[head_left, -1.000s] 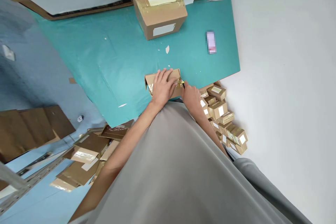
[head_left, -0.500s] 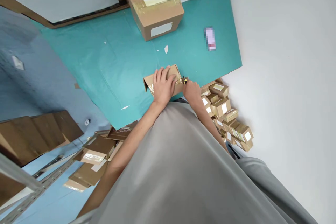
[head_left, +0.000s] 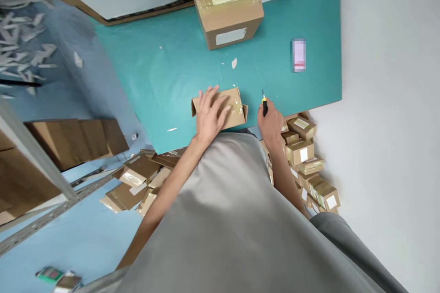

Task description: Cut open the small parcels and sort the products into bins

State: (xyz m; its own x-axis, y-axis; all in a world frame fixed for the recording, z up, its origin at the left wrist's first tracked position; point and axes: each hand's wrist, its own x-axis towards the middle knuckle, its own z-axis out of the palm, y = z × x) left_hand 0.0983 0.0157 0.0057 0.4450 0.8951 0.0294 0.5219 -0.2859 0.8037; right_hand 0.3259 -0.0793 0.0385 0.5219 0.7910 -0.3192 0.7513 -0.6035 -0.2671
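Observation:
A small cardboard box [head_left: 233, 100] with strips of clear tape lies at the near edge of the teal tabletop, its end flaps sticking out. My left hand [head_left: 209, 116] rests on its upper face, fingers spread and pressing lightly. To the right of the box and apart from it, my right hand [head_left: 271, 123] is closed around a black and yellow utility knife [head_left: 264, 106]. The knife's thin tip points away from me, over the table.
A larger taped carton [head_left: 228, 13] with white labels stands at the back of the teal table [head_left: 154, 82]. A pixelated phone-like object [head_left: 299, 56] lies right. Small boxes [head_left: 300, 152] are piled below the right edge, more cartons [head_left: 137, 169] lower left beside a metal shelf frame [head_left: 37, 137].
My right hand has drawn the knife away from the box's right end, out to the right. My left hand stays on the box with its fingers more spread. The view has shifted.

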